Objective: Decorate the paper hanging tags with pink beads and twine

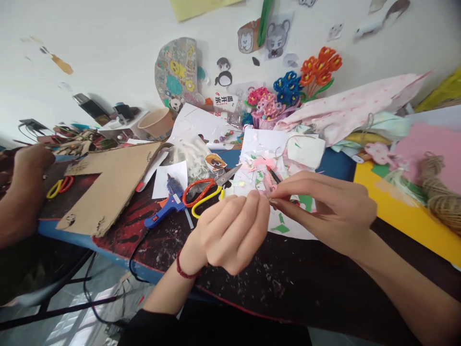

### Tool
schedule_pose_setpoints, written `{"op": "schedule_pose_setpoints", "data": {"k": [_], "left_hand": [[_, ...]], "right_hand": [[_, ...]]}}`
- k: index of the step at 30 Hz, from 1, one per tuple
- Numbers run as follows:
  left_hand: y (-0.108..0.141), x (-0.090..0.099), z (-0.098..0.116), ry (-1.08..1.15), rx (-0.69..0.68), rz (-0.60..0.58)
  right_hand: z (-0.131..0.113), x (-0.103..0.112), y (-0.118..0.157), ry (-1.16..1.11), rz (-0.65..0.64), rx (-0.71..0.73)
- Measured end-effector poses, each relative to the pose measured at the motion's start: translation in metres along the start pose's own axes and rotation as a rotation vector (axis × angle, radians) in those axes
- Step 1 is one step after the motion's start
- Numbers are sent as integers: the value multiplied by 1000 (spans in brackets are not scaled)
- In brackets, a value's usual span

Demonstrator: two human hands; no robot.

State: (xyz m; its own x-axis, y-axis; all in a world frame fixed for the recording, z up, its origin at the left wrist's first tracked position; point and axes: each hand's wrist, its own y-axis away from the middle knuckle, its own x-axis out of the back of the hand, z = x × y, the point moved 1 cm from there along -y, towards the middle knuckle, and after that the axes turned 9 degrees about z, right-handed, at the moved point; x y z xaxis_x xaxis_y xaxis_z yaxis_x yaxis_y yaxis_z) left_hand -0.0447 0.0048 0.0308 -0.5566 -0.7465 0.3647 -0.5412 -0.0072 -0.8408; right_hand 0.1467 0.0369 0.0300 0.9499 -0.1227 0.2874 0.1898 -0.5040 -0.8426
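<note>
My left hand (234, 230) is closed with its fingers curled, a dark red band around its wrist. Its fingertips meet those of my right hand (326, 209), which pinches at the same spot with thumb and forefinger. Whatever small thing lies between them is mostly hidden. Behind the hands, pink and green paper scraps (281, 228) cover white sheets. Scissors (227, 177) with one red and one yellow handle loop lie just beyond my left hand. Left of them, a blue glue gun (163, 211) rests with its nozzle over a white paper square (180, 172).
Cut cardboard (111, 185) lies to the left, near another person's arm (27, 187) and a second pair of scissors (60, 186). On the right are yellow card (403, 216) and a twine bundle (437, 192). Craft flowers (288, 89) stand along the wall.
</note>
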Motion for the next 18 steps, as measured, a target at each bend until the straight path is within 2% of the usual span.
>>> {"op": "schedule_pose_setpoints", "data": {"k": [3,10,14,18], "left_hand": [[-1,6,2,-39,-96,-32],[1,10,-1,-7,-147,-42],[0,11,-2,6,-178,-54],[-2,12,-2,56,-150,-105]], "right_hand": [[1,1,0,-106,-34,-43],[8,2,-1,-335,-148,-271],[11,5,-4,-338,-251,-346],[10,10,-9,-273,-333,-307]]}}
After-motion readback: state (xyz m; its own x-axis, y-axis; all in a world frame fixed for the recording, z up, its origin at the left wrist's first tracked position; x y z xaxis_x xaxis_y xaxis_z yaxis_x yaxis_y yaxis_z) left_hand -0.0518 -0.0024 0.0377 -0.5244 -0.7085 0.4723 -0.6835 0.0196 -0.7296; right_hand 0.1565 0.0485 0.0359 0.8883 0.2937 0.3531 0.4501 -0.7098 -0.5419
